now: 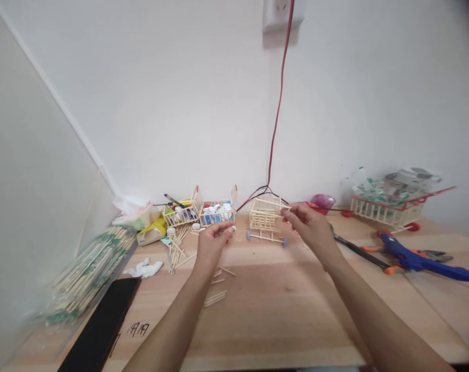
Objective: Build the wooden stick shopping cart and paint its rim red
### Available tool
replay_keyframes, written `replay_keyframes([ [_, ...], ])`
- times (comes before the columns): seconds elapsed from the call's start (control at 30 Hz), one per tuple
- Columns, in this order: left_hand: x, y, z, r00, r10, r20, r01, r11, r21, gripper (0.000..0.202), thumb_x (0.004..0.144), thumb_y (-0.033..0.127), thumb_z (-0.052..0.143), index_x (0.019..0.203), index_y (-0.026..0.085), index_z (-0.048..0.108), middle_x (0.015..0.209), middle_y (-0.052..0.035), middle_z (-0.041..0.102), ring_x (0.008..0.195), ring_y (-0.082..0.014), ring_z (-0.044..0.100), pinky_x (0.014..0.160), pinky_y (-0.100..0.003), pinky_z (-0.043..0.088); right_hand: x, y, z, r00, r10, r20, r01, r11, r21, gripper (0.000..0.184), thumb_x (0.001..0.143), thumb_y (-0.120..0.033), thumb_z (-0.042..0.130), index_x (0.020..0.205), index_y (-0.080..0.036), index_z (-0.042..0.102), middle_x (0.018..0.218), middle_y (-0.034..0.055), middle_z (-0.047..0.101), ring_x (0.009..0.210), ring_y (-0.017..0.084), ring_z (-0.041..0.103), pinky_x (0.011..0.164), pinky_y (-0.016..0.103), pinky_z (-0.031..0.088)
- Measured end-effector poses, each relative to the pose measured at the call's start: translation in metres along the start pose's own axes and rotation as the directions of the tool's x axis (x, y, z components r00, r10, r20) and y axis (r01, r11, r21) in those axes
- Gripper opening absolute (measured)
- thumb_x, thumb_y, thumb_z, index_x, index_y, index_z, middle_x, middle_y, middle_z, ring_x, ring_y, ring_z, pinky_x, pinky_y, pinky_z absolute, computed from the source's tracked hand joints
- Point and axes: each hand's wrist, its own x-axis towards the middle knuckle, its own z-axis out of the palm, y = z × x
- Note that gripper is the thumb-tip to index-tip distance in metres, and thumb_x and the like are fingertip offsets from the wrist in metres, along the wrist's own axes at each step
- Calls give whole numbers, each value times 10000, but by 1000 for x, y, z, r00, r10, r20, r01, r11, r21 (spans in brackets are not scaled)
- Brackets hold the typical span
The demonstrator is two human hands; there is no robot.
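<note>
A small cart built of wooden sticks (264, 222) stands near the wall, with bluish wheels on the axle nearest me. To its right, my right hand (310, 227) is closed in a pinch on a thin wooden stick (277, 204) at the cart's top corner. Whether that stick is joined to the cart I cannot make out. Left of the cart, my left hand (215, 238) pinches a small white ring-like piece (233, 229), perhaps a cap. Several short cut sticks (216, 298) lie on the table below my left hand.
Stick baskets (218, 213) with bottle caps stand at the back left, beside loose sticks (176, 248). Wrapped chopsticks (91, 268) and a black phone (103, 325) lie left. At right are a blue glue gun (416, 258), pliers (436, 256) and a red-trimmed stick cart (389, 213).
</note>
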Motion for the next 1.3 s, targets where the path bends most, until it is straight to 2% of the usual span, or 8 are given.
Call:
replay_keyframes([
  [0.1, 11, 18, 2, 997, 66, 44, -69, 996, 64, 277, 690, 295, 758, 933, 162, 767, 927, -71, 761, 787, -167, 663, 715, -263, 497, 6, -6, -10, 999, -7, -33, 5, 998, -66, 290, 846, -475, 562, 860, -198, 648, 797, 33, 686, 739, 170, 612, 685, 285, 441],
  [0.2, 20, 25, 10, 989, 141, 54, -146, 983, 115, 248, 712, 224, 739, 953, 173, 768, 984, -74, 761, 888, -195, 679, 822, -296, 500, 4, -5, -7, 996, -19, -83, 10, 994, -111, 297, 840, -481, 565, 833, -196, 648, 768, 31, 681, 690, 168, 602, 667, 288, 438],
  [0.33, 30, 20, 23, 977, 204, 68, -214, 955, 206, 247, 734, 133, 698, 968, 173, 767, 959, -75, 761, 858, -190, 681, 815, -300, 499, 2, -1, 1, 988, -86, -131, 60, 980, -189, 307, 843, -483, 566, 820, -192, 660, 729, 34, 677, 651, 169, 593, 645, 284, 436],
  [0.57, 51, 14, 43, 925, 365, 104, -377, 849, 369, 230, 777, 84, 649, 953, 174, 767, 930, -77, 749, 848, -178, 666, 794, -292, 489, 16, 8, 6, 961, -220, -169, 169, 947, -273, 237, 876, -401, 556, 883, -200, 681, 846, 39, 721, 723, 172, 633, 700, 285, 461],
  [0.73, 58, 10, 53, 923, 365, 123, -383, 842, 380, 197, 801, 84, 621, 888, 178, 770, 938, -73, 756, 899, -188, 678, 866, -313, 480, 15, 16, 11, 946, -244, -211, 169, 932, -320, 232, 883, -392, 556, 892, -198, 682, 857, 45, 727, 749, 179, 646, 709, 290, 465],
  [0.9, 67, 8, 51, 935, 330, 131, -355, 874, 331, 221, 812, 93, 596, 912, 192, 766, 963, -61, 759, 905, -182, 682, 864, -308, 486, 16, 17, 11, 929, -239, -283, 145, 938, -315, 275, 886, -435, 549, 872, -191, 675, 821, 54, 722, 731, 187, 651, 711, 301, 475],
  [1.07, 75, 3, 47, 927, 335, 169, -373, 870, 321, 237, 796, 106, 614, 951, 201, 765, 1007, -72, 751, 942, -196, 674, 868, -317, 482, 18, 20, 12, 931, -269, -245, 175, 922, -346, 271, 893, -442, 543, 880, -206, 675, 836, 52, 727, 746, 189, 659, 706, 298, 480],
  [1.3, 73, -1, 51, 930, 321, 180, -363, 879, 308, 218, 781, 110, 609, 888, 212, 769, 935, -36, 760, 893, -187, 671, 852, -298, 472, 18, 24, 17, 935, -286, -210, 204, 917, -342, 272, 896, -441, 534, 864, -209, 672, 822, 54, 720, 715, 189, 644, 679, 308, 480],
])
